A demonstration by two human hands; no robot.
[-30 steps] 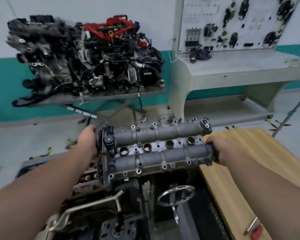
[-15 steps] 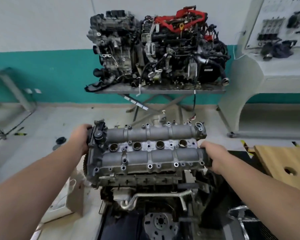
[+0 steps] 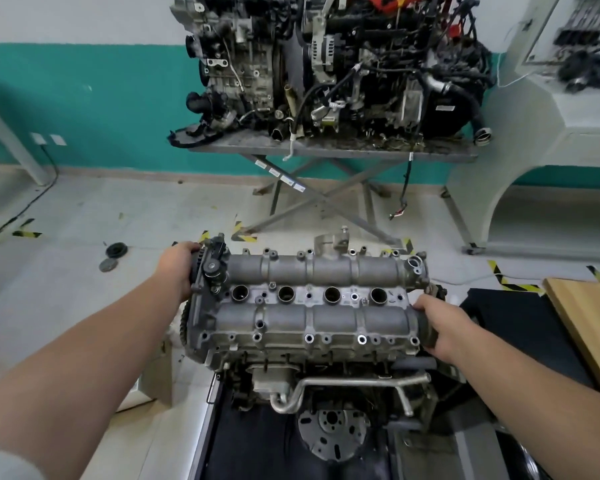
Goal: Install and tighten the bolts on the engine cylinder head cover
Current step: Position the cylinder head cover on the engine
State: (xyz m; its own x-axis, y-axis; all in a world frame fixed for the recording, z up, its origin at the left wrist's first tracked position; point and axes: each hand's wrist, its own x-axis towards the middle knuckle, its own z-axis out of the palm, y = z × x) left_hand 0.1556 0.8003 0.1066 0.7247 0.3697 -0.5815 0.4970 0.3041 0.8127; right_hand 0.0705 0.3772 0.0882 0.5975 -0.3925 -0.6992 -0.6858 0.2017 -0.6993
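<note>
The grey aluminium cylinder head cover [image 3: 305,299] lies across the top of the engine block [image 3: 326,386], with several round plug wells down its middle and empty bolt holes along its rims. My left hand [image 3: 177,268] grips its left end beside the black sensor housing. My right hand [image 3: 440,327] grips its right end, fingers curled round the end cap. No loose bolts show.
A second engine [image 3: 333,64] sits on a folding metal stand [image 3: 326,150] against the teal wall. A grey console [image 3: 551,133] stands at right, a wooden board [image 3: 589,323] at the right edge. Two round discs [image 3: 113,256] lie on the floor.
Held by both hands, the cover swung left away from the wooden board and came down over the engine block. The view turned left with it.
</note>
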